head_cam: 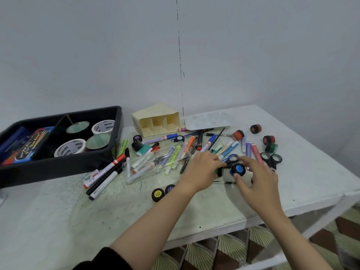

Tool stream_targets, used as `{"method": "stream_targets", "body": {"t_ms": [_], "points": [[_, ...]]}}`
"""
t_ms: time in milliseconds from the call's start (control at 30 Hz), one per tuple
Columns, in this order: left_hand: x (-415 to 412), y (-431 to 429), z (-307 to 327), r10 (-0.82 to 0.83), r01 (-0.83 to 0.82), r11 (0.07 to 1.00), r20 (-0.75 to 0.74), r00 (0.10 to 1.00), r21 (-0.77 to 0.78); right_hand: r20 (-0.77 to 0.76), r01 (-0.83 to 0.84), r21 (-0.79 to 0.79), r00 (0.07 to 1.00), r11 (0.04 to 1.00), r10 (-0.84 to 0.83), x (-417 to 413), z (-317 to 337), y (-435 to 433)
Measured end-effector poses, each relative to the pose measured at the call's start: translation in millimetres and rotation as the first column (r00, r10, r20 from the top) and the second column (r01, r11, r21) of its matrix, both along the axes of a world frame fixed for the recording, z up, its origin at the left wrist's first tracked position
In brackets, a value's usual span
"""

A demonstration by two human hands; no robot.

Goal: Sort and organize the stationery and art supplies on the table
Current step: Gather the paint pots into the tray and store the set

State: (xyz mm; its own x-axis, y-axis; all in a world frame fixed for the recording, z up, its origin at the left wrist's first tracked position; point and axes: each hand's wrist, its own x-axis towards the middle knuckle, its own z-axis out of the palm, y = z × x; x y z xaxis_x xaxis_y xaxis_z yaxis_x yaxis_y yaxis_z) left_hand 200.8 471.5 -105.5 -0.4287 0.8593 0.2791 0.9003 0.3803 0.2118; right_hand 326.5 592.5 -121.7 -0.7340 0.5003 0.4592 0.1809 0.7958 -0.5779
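My right hand [257, 178] pinches a small black paint jar with a blue lid [238, 169] just above the table. My left hand [200, 170] grips another small jar, green and black [219, 171], right beside it. Both hands sit over a heap of markers, pens and highlighters [194, 147]. A yellow-lidded jar [158, 194] and a purple-lidded jar [169, 189] stand near my left wrist. Black-handled scissors [271, 159] lie to the right of my right hand. A clear pencil case [155, 162] holds several markers.
A black tray [60, 166] at the left holds tape rolls [70, 148] and a blue box. A cream desk organiser [155, 120] and a white paint palette [208, 119] sit at the back. More red and green jars [269, 142] stand at the right. The table edge [292, 211] runs close on the right.
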Motion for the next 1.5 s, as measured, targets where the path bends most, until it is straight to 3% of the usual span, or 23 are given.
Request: {"method": "stream_targets", "body": {"t_ms": [167,267,367,567,800,1367,1500], "points": [[4,-25,8,0.210,-0.260,0.955,0.295,0.932,0.143,-0.051,-0.080,-0.051,0.996,0.995,0.077,2,0,-10],[11,-62,11,0.225,-0.360,0.902,0.452,0.863,0.238,-0.072,-0.146,-0.096,0.988,0.985,0.139,2,-2,-23],[23,-107,9,0.255,-0.435,0.858,0.510,0.822,0.273,-0.077,-0.219,-0.138,0.975,0.966,0.211,-1,-7,-38],[42,-170,-4,0.313,-0.468,0.845,0.471,0.825,0.258,-0.092,-0.408,-0.145,0.912,0.901,0.399,-9,-12,-73],[47,-181,-17,0.323,-0.454,0.859,0.436,0.840,0.239,-0.073,-0.535,-0.177,0.844,0.826,0.531,-16,-12,-99],[51,-184,-23,0.345,-0.443,0.853,0.338,0.875,0.277,-0.010,-0.604,-0.245,0.784,0.758,0.621,-20,-7,-105],[50,-187,-23,0.361,-0.453,0.857,0.340,0.868,0.247,0.049,-0.613,-0.188,0.774,0.767,0.631,-20,-5,-105]]}}
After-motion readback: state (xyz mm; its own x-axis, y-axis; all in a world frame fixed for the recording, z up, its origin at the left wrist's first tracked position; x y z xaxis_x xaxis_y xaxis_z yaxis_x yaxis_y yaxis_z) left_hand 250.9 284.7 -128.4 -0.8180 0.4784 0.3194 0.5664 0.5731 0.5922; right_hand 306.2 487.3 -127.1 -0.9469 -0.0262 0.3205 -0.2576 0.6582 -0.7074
